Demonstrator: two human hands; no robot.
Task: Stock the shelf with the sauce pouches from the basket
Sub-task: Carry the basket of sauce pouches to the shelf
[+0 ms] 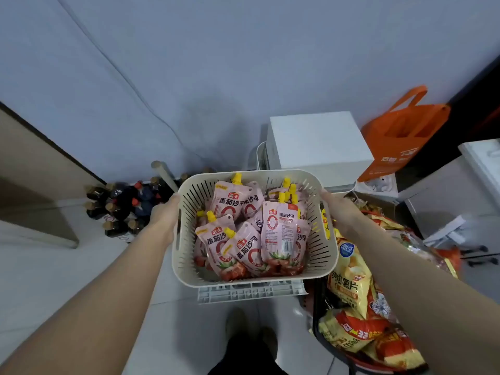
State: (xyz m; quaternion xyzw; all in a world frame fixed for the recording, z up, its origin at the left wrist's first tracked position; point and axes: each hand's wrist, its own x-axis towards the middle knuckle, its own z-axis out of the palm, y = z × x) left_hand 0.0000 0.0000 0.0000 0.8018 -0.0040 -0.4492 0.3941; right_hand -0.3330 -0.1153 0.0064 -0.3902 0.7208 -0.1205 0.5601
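Noted at centre: cream slotted basket point(189, 212), clamped between both grips and held above the floor point(54, 280). Left grip point(163, 216) pressed to the outer left wall, thumb up at the rim, fingers hidden behind the wall. Right grip point(338, 209) set likewise against the outer right wall, fingers out of sight. Sauce pouches point(281, 234) piled loose inside the basket, pink with yellow spouts, some upright, some leaning. All lying between the two grips, touched by neither. Directly under the near rim: grey plastic crate point(251, 290); contact with the basket cannot be told. Close off the right wall: heap of snack bags point(349, 269), just beside the right forearm. Off the left wall: cluster of dark bottles point(121, 209) standing on the floor, near the left grip. Beyond the far rim: white box point(316, 142), with orange bag point(403, 133) to its right. Open floor at lower left; pale wall point(243, 63) ahead.
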